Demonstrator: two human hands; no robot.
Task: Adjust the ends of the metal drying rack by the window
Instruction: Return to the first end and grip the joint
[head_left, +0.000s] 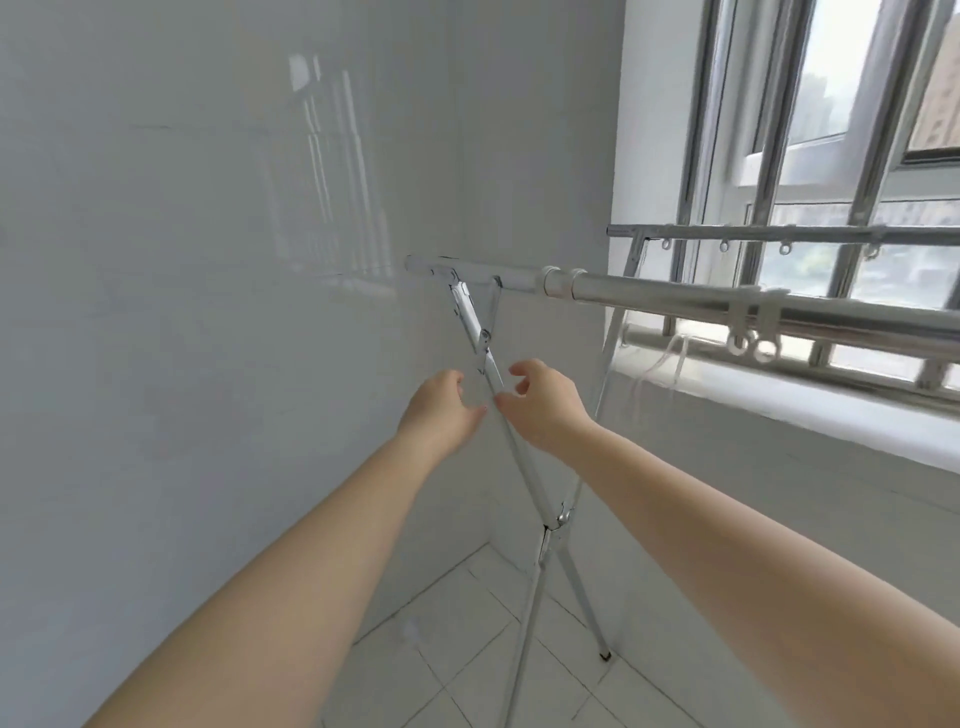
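Two bare hands are held out at the wall end of the metal drying rack (675, 299), which stands in the corner between the glossy white wall (208, 260) and the barred window (831, 156). The left hand (441, 410) is placed just left of the slanted leg strut (485, 364) and the right hand (543, 402) just right of it, so the strut is flanked on both sides. Fingers of both hands are seen apart and curled, nothing is clamped; the right thumb tip looks to be at or touching the strut, but actual contact cannot be told. The strut is joined to the near top rail under its end bracket (444, 273), with a small hinge bolt (484, 335) above the hands and the crossing pivot (563, 517) of the X-legs lower down. A second rail (779, 234) with hooks is seen nearer the window, and a rubber-tipped foot (604, 656) is set on the tiled floor (467, 649). The step is judged as the reach-in before a grasp at this end; adjustment is not yet begun. Next, the strut would likely need to be closed on by both hands near the hinge, then pushed or pulled to set the leg spread, with fingers kept clear of the folding joint, where pinching is a risk.
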